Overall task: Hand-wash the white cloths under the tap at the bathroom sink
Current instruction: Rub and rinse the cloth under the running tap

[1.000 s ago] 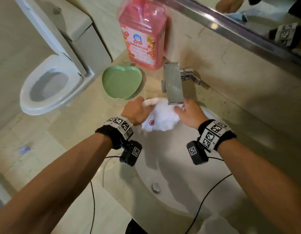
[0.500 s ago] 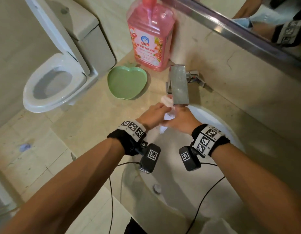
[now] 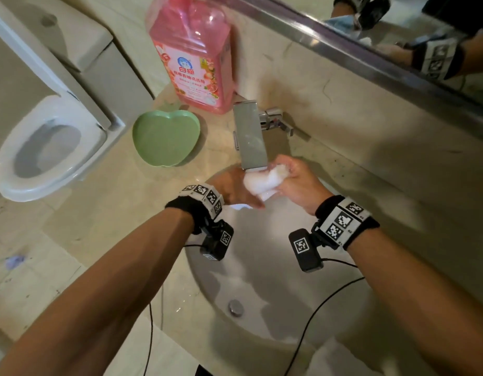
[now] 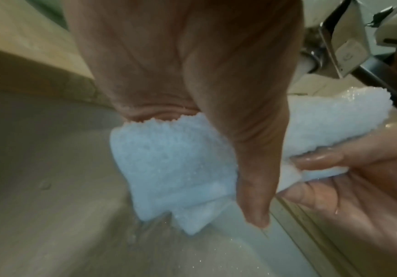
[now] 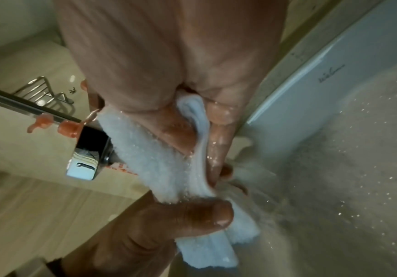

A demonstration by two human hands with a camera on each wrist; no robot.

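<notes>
A wet white cloth [image 3: 263, 181] is bunched into a roll just under the spout of the steel tap [image 3: 250, 134], over the white sink [image 3: 262, 280]. My left hand [image 3: 235, 189] grips its near end, thumb across the terry [image 4: 176, 168]. My right hand [image 3: 294, 180] grips the far end, wet fingers curled round the folds [image 5: 168, 168]. Water runs off the cloth's lower corner [image 4: 192, 223] into the basin, and droplets spatter the sink wall [image 5: 358, 150]. A second white cloth [image 3: 343, 356] lies at the sink's near rim.
A pink detergent bottle [image 3: 194, 55] stands on the beige counter [image 3: 121, 202] behind a green apple-shaped dish [image 3: 165, 138]. A toilet [image 3: 45, 142] is at left. A mirror [image 3: 397, 31] runs above the back wall. The drain plug [image 3: 235, 307] sits low in the basin.
The cloth was spread wide between my hands a second ago. My hands then came together and now hold it as a tight roll under the spout, the right hand further back.
</notes>
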